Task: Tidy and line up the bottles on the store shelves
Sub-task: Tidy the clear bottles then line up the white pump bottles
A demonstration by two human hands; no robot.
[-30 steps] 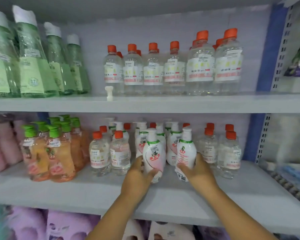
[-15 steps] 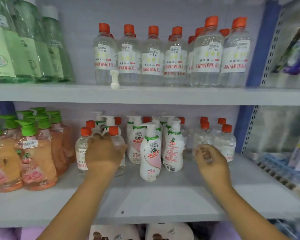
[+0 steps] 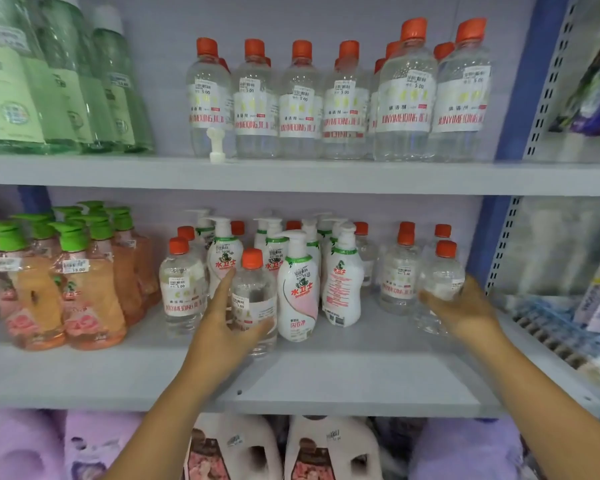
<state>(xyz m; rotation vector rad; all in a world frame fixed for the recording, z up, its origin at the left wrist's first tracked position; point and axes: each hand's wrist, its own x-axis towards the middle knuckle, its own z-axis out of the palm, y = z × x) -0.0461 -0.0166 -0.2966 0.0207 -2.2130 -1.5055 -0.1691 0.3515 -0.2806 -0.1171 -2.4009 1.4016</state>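
Left hand: I see my left hand (image 3: 232, 327) reaching up from below onto the middle shelf (image 3: 343, 382), thumb pointing up along the left side of a clear orange-capped bottle (image 3: 254, 299), fingers curled round its lower front; the grip holds that bottle.
Right hand: my right hand (image 3: 461, 313) comes in from the lower right, palm turned left, fingers wrapped round the far-right clear bottle (image 3: 442, 282); the grip holds it low on the body.
Held bottles: both stand upright near the front of the middle shelf, the left one just beside the front white pump bottle (image 3: 297, 289), the right one just beside another clear bottle (image 3: 397, 275).
Count, middle shelf front: I count two white pump bottles forward, with more behind that I cannot count surely; one more clear bottle (image 3: 181, 289) stands left of my left hand.
Count, orange soap bottles: the green-pump orange bottles (image 3: 84, 289) form a cluster at the far left; two stand in front, and the ones behind overlap too much to count.
Count, top shelf: six clear orange-capped bottles (image 3: 300, 98) make the front row on the top shelf (image 3: 291, 174), further caps showing behind; tall green bottles (image 3: 66, 81) sit to their left.
Loose part: a small white pump head (image 3: 216, 147) stands at the top shelf's front edge.
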